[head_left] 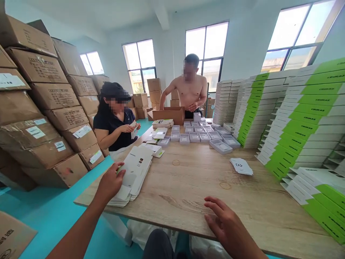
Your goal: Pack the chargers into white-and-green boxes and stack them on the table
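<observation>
My left hand (111, 181) is at the left edge of a stack of flattened white cartons (137, 167), its fingers and thumb closed on the edge of one, where a bit of green shows. The cartons lie overlapping near the table's left corner, with small dark print on the top one. My right hand (225, 221) is open at the table's front edge, fingers apart and slightly bent, holding nothing. Farther off to the right, a small pile of white cards (241, 166) with a black symbol lies on the wooden table (183, 183).
Several shallow, pale trays (194, 136) stand in rows toward the back. Tall stacks of white-and-green boxes (302, 124) line the right side. One co-worker (115, 118) handles a small item; another (188, 90) reaches into a brown carton (172, 116). Brown cartons (51, 93) are piled left.
</observation>
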Action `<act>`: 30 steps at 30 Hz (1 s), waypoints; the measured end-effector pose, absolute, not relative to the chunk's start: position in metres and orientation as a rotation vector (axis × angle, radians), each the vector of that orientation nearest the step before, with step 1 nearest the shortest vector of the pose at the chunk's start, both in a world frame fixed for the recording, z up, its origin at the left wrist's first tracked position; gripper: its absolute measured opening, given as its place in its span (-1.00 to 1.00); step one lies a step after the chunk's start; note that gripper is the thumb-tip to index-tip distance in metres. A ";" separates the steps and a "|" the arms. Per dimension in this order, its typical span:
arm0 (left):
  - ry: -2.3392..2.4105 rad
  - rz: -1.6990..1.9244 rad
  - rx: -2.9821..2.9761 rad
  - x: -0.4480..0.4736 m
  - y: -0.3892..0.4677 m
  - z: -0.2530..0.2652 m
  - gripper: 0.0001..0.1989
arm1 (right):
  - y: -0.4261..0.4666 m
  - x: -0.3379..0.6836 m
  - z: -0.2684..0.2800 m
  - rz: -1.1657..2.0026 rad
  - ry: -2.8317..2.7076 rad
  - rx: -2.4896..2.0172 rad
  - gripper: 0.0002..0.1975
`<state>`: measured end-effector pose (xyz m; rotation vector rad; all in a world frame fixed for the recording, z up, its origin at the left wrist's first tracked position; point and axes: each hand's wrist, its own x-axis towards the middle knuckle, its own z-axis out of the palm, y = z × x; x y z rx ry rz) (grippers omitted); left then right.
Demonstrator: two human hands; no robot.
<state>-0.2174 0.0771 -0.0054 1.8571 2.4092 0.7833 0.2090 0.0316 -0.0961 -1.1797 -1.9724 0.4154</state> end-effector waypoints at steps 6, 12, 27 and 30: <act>1.549 0.830 2.220 -0.151 0.045 -0.017 -0.61 | 0.050 0.160 -0.041 1.594 -1.296 -0.909 -0.36; 1.343 0.807 2.636 -0.098 0.020 -0.033 0.22 | 0.020 0.152 -0.035 1.711 -0.894 -0.700 -0.46; 0.970 0.814 1.436 -0.010 -0.009 -0.007 -0.39 | -0.032 0.163 -0.053 0.925 -1.082 -1.130 -0.45; 1.130 1.136 1.331 0.016 -0.007 -0.021 -0.38 | -0.029 0.160 -0.060 0.737 -1.107 -1.271 -0.44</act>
